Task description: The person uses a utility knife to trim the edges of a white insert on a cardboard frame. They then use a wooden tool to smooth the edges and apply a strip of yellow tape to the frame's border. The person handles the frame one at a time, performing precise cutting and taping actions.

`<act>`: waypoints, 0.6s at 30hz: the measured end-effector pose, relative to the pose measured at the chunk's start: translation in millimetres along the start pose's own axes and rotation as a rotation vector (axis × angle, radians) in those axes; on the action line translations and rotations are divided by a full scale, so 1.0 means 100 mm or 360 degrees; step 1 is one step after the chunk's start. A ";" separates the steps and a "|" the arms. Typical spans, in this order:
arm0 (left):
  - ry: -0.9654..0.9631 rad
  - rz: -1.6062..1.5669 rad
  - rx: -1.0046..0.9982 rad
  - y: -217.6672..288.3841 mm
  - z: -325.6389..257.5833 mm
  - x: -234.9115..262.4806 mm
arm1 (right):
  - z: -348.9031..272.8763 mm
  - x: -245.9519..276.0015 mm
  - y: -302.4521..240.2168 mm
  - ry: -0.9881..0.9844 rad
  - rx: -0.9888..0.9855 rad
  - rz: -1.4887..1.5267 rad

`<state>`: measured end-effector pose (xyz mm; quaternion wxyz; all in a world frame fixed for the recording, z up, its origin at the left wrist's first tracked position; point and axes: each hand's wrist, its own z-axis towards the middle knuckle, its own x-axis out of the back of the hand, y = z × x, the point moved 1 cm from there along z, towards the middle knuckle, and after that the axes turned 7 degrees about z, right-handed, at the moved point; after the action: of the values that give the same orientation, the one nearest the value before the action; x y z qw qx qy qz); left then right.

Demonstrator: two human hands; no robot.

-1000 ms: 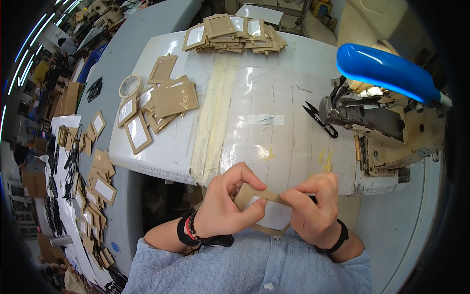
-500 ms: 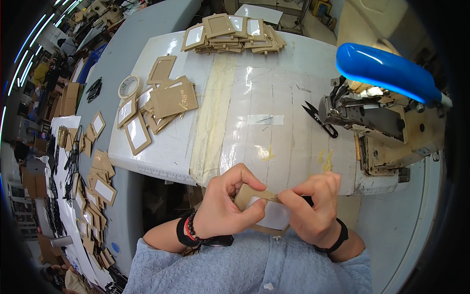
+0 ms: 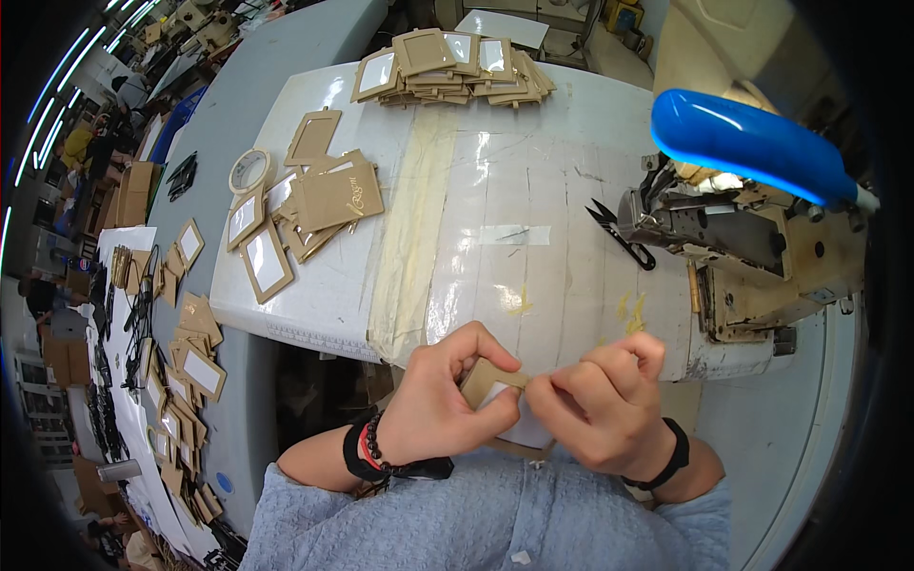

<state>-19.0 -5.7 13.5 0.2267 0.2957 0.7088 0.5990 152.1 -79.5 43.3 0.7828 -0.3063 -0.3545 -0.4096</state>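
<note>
Since a second earlier, the left hand [image 3: 447, 404] and right hand [image 3: 605, 409] had drawn together at six o'clock, both pinching the tan card frame [image 3: 487, 379] more tightly, suggesting close fitting work.

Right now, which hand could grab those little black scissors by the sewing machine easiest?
Probably the right hand. The black scissors lie on the white table up on its side, beside the sewing machine. The left hand is farther and pinches the tan frame piece.
</note>
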 end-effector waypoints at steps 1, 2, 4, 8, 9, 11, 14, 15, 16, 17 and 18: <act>0.0005 0.0005 0.0001 -0.01 0.00 0.00 | 0.01 0.00 0.00 -0.0027 0.0004 0.0002; 0.0012 0.0012 0.0000 -0.02 0.01 0.00 | 0.01 0.00 0.03 -0.0067 -0.0026 0.0076; -0.0044 0.0048 0.0036 -0.04 0.01 0.02 | 0.01 -0.02 0.13 -0.0147 -0.0089 0.0225; -0.0095 0.0156 0.0022 -0.07 0.02 0.06 | -0.02 -0.09 0.28 -0.0220 -0.0190 0.0552; -0.0110 0.0185 0.0040 -0.07 0.02 0.07 | -0.02 -0.11 0.30 -0.0213 -0.0209 0.0606; -0.0140 0.0242 0.0077 -0.06 0.02 0.08 | -0.03 -0.14 0.35 -0.0233 -0.0283 0.0760; -0.0191 0.0222 0.0189 0.01 0.02 0.08 | -0.07 -0.18 0.42 -0.0302 -0.0459 0.1084; -0.0215 0.0234 0.0206 0.04 0.03 0.08 | -0.09 -0.21 0.45 -0.0321 -0.0523 0.1209; -0.0240 0.0247 0.0224 0.07 0.03 0.09 | -0.10 -0.23 0.47 -0.0340 -0.0587 0.1333; -0.0265 0.0260 0.0241 0.09 0.04 0.09 | -0.12 -0.25 0.47 -0.0339 -0.0641 0.1441; -0.0270 0.0246 0.0234 0.09 0.04 0.09 | -0.14 -0.27 0.47 -0.0337 -0.0695 0.1548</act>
<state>-21.5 4.3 22.4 0.2168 0.4147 0.7043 0.5339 185.4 -56.2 4.6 0.7602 -0.6301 -0.1555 -0.0311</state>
